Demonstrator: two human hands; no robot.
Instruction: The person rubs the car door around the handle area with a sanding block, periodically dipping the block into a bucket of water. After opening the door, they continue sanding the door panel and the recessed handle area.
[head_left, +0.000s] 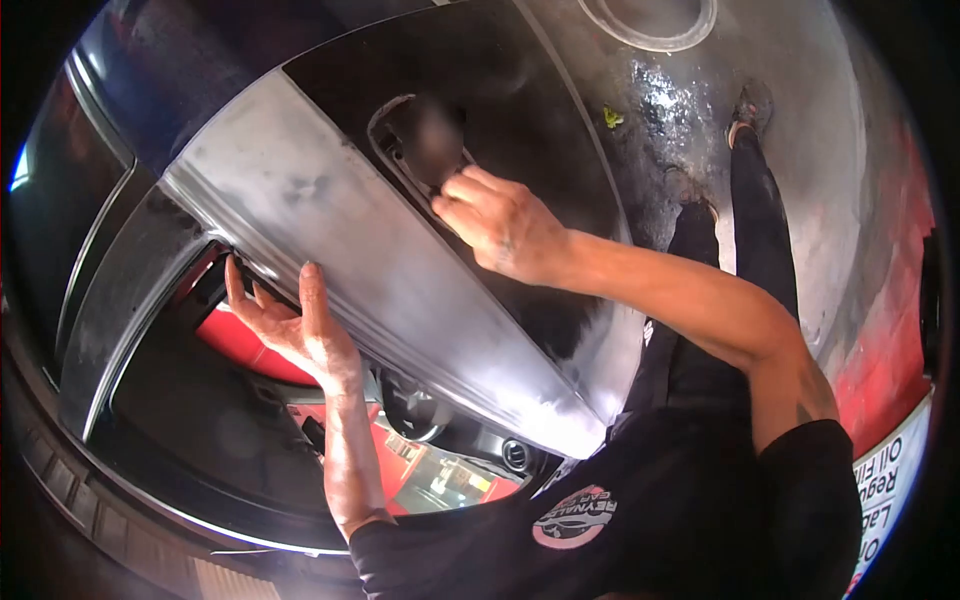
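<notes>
A car door fills the middle of the head view, its upper band a bare, sanded metal panel [320, 210] and its lower part a dark door skin [520, 90]. My left hand [310, 335] is at the window edge, palm turned up and fingers apart, holding nothing. My right hand [505, 225] has its fingers curled together at the lower end of the door handle recess [385, 125]. What those fingers pinch, if anything, is hidden. A blurred patch covers part of the recess.
Through the window opening show a steering wheel [415, 405] and red reflections. My shoes [752, 105] stand on a stained concrete floor [800, 200]. A pale ring [650, 40] lies at the top. A red panel [890, 320] and a printed sign [890, 490] are at the right.
</notes>
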